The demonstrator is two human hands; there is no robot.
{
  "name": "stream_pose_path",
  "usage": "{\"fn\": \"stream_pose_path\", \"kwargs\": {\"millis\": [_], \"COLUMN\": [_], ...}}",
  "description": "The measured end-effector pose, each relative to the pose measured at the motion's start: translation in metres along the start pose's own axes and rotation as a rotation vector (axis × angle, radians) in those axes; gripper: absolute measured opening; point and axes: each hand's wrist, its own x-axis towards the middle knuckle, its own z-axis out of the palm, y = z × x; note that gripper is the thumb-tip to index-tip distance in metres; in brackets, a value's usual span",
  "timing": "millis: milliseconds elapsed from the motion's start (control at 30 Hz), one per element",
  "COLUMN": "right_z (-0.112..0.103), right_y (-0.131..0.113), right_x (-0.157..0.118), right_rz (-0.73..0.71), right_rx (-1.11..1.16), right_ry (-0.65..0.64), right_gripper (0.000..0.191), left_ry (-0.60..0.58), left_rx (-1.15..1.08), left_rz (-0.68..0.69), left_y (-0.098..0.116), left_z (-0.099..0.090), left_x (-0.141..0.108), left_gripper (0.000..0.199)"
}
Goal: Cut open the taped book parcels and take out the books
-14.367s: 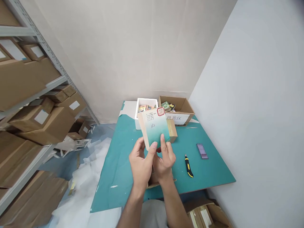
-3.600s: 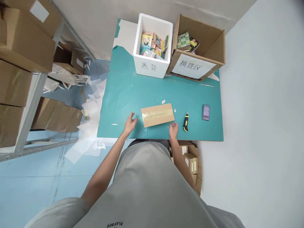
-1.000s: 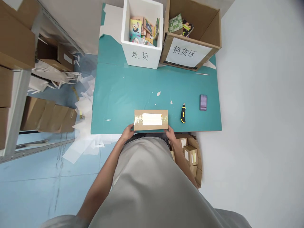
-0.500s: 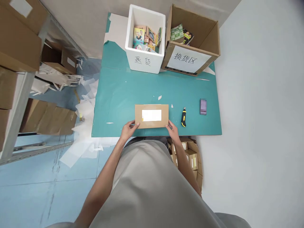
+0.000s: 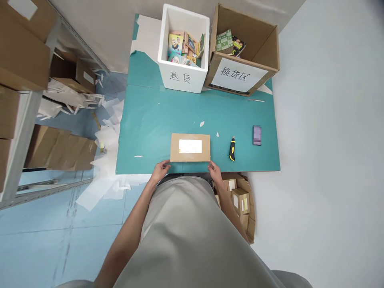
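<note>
Two hands (image 5: 161, 171) (image 5: 215, 172) hold the carton (image 5: 205, 149) near the front edge (image 5: 135, 173), green tabletop (image 5: 147, 120) stretching toward the white bin (image 5: 181, 80).

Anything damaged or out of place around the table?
Yes: green table cover torn at far left corner, baring a pale surface. White sheets lie strewn on the floor to its left, which looks untidy.

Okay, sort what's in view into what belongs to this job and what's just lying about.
Likely in the job:
closed box, left hand and right hand at its near corners
knife, probably, close by
white bin and big open box, perhaps, both holding books

Seemingly just lying about:
small purple thing, blurred
paper scrap
white sheets on the floor
</note>
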Motion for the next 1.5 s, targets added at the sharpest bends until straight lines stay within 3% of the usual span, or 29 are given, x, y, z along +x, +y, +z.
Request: {"fn": "stream_pose_path", "kwargs": {"millis": [133, 300, 433, 667, 767, 900, 1000, 1167, 1367, 1500], "right_z": [-0.004, -0.017, -0.02, 0.006, 0.016, 0.017, 0.01, -0.016, -0.053, -0.062], "right_y": [-0.022, -0.068, -0.09, -0.068, -0.061, -0.059, -0.056, -0.05, -0.043, -0.041], "right_x": [0.006, 0.016, 0.016, 0.02, 0.025, 0.027, 0.027, 0.033, 0.05, 0.061], "right_rz": [-0.091, -0.29, -0.335, -0.311, -0.338, -0.316, -0.271, -0.193, -0.094, -0.077], "right_rx": [-0.017, -0.022, -0.07, -0.3, -0.361, -0.277, -0.223, -0.151, -0.161, -0.161], "right_ry": [0.056, 0.098, 0.146, 0.166, 0.222, 0.215, 0.234, 0.277, 0.348, 0.352], "right_gripper": [0.063, 0.055, 0.053, 0.052, 0.053, 0.051, 0.05, 0.049, 0.052, 0.06], "left_ry": [0.018, 0.114, 0.194, 0.275, 0.303, 0.329, 0.266, 0.064, -0.155, -0.224], "left_rx": [0.01, -0.025, -0.035, 0.056, 0.075, 0.231, 0.358, 0.505, 0.696, 0.813], "left_rz": [0.084, 0.316, 0.332, 0.138, 0.193, 0.305, 0.41, 0.536, 0.706, 0.747], "left_y": [0.02, 0.068, 0.094, 0.076, 0.076, 0.094, 0.112, 0.146, 0.177, 0.188], "left_z": [-0.007, -0.018, -0.02, -0.008, -0.002, 0.006, 0.014, 0.033, 0.073, 0.101], "left_x": [0.0, -0.001, -0.001, 0.015, 0.019, 0.009, -0.011, -0.056, -0.097, -0.111], "left_gripper": [0.047, 0.048, 0.043, 0.038, 0.045, 0.034, 0.029, 0.044, 0.049, 0.055]}}
